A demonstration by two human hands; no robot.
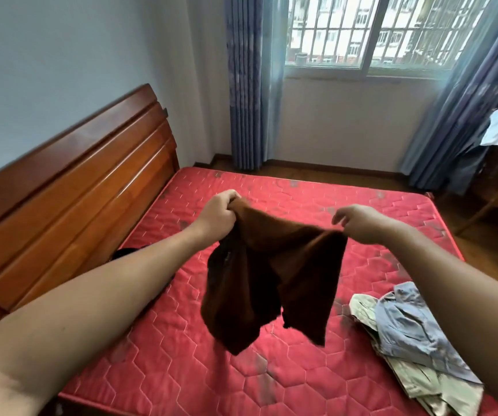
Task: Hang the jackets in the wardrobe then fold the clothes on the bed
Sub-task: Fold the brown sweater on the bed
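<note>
Head: left grip [219,216], right grip [358,223] hold shorts [271,280]; clothes [412,334] on bed [181,370]

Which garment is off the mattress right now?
The dark brown garment, held up by left hand and right hand; the blue denim garment and beige garment lie on the red quilted mattress.

Red quilted mattress [181,370]: blue garment [412,331] heaped atop beige garment [421,382] near right edge
</note>
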